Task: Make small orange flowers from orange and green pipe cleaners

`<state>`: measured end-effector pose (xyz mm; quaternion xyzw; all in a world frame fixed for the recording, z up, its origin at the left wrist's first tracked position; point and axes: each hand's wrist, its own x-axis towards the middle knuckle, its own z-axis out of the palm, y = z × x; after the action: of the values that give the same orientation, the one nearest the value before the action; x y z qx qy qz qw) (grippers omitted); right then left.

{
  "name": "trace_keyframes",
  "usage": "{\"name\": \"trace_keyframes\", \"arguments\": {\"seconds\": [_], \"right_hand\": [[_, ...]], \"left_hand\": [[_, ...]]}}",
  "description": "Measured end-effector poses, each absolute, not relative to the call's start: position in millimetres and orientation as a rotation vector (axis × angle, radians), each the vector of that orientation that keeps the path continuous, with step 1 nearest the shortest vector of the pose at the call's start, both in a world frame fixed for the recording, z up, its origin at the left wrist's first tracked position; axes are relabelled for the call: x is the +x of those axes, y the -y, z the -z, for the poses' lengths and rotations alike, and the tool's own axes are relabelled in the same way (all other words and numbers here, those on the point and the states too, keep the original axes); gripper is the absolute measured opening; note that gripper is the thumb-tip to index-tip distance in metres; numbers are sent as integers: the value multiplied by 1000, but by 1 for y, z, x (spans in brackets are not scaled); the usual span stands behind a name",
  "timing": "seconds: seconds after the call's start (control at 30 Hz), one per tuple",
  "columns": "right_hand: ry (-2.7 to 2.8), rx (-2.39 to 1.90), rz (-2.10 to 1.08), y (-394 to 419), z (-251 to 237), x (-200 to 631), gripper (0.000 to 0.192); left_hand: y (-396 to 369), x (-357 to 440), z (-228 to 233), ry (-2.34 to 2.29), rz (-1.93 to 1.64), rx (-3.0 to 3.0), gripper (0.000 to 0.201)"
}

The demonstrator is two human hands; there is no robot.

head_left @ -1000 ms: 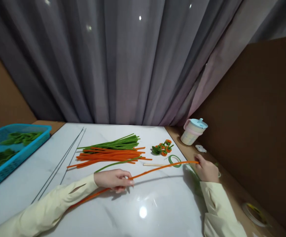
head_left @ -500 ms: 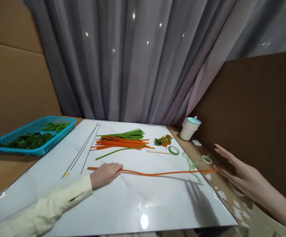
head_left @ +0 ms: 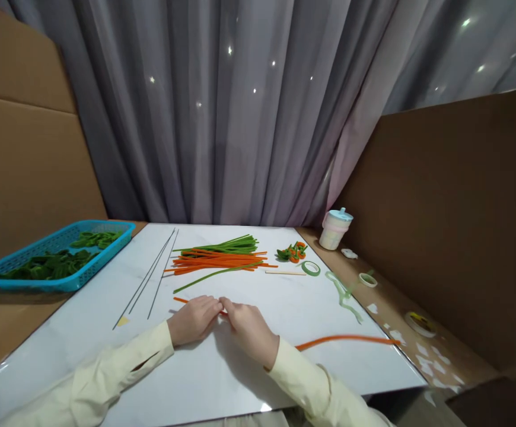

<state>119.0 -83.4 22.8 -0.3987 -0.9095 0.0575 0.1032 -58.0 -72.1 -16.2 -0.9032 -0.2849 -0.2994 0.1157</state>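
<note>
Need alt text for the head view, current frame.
Both hands, left and right, meet on a long orange pipe cleaner lying across a white table. Behind them lie a pile of orange and green pipe cleaners, thin wires, a blue basket and a cup.

Both arms reached forward in pale yellow sleeves, the left forearm coming in from the lower left and the right forearm from the lower middle, angled up and to the left. The left hand [head_left: 194, 319] lay palm down, fingers loosely curled and pointing right. The right hand [head_left: 249, 329] also lay palm down, its fingers stretched toward the left ones. The fingertips of the two hands met or nearly met; whether either grip was closed on anything could not be told
</note>
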Motion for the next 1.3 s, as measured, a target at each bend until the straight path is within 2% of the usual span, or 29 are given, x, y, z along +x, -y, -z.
{"name": "trace_keyframes", "arguments": {"seconds": [0.07, 0.13, 0.27, 0.4, 0.47, 0.57, 0.6, 0.67, 0.73, 0.87, 1.07, 1.3], "right_hand": [[2661, -1233, -148, 90, -26, 141, 19], [2623, -1292, -137, 97, -29, 167, 17], [2486, -1356, -169, 107, -28, 199, 24], [2389, -1217, -308, 109, -15, 193, 32], [2334, -1222, -174, 106, -5, 186, 38], [2143, -1277, 82, 99, 9, 181, 20], [2073, -1251, 124, 97, 11, 181, 15], [1979, -1143, 144, 96, 12, 182, 22], [1970, -1012, 140, 98, 9, 182, 28], [2030, -865, 186, 106, 2, 178, 28], [2032, -851, 104, 109, 4, 180, 29], [2049, -886, 103, 108, 9, 184, 26]], "left_hand": [[73, -58, 11, 846, 891, -2620, 16], [73, -58, 6, 839, 889, -2610, 12], [73, -56, 6, 749, 855, -2647, 14], [72, -40, 9, 731, 856, -2628, 21], [67, -29, 4, 628, 841, -2651, 23], [44, -14, -13, 473, 870, -2759, 23], [31, -9, -20, 535, 937, -2785, 26], [2, 3, -31, 807, 1057, -2760, 33], [-28, 19, -33, 897, 1034, -2766, 36], [-70, 56, -13, 806, 766, -2928, 20], [-83, 87, 18, 993, 668, -2879, 20], [-73, 87, 17, 1206, 615, -2803, 14]]}}
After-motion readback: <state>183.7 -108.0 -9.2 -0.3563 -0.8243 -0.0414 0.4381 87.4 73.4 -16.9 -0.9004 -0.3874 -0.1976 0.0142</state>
